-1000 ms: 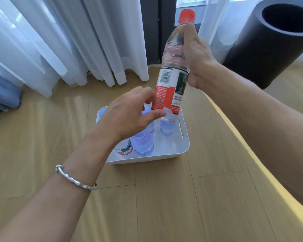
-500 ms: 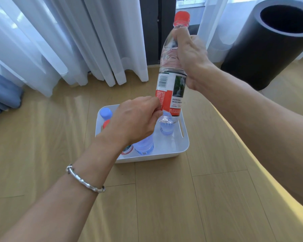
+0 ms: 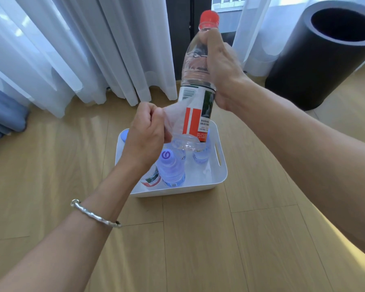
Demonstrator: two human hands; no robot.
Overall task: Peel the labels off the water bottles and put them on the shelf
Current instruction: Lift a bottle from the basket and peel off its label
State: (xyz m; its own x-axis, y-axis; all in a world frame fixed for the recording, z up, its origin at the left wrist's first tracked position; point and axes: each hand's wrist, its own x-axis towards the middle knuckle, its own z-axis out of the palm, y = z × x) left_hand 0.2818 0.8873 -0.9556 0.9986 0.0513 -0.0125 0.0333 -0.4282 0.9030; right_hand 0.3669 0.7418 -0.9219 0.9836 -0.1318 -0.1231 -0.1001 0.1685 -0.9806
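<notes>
My right hand (image 3: 220, 66) grips the upper part of a clear water bottle (image 3: 195, 66) with a red cap, held upright above the white tray (image 3: 222, 178). Its red, white and green label (image 3: 195, 114) is partly pulled away on the left side. My left hand (image 3: 145, 137) pinches the loosened label edge and holds it out from the bottle. Below, in the tray, stand a bottle with a pale purple cap (image 3: 170, 166), a clear bottle (image 3: 201, 154) under the held one, and another labelled bottle (image 3: 151, 180) mostly hidden by my left wrist.
The tray sits on a wooden floor. White curtains (image 3: 93, 49) hang behind it. A tall black cylindrical bin (image 3: 316, 60) stands at the back right. A blue fabric object (image 3: 2, 114) is at the far left. No shelf is in view.
My left hand has closed on the label's edge and pulled it leftward, peeling part of it off the bottle. The right hand kept the bottle upright in nearly the same place.
</notes>
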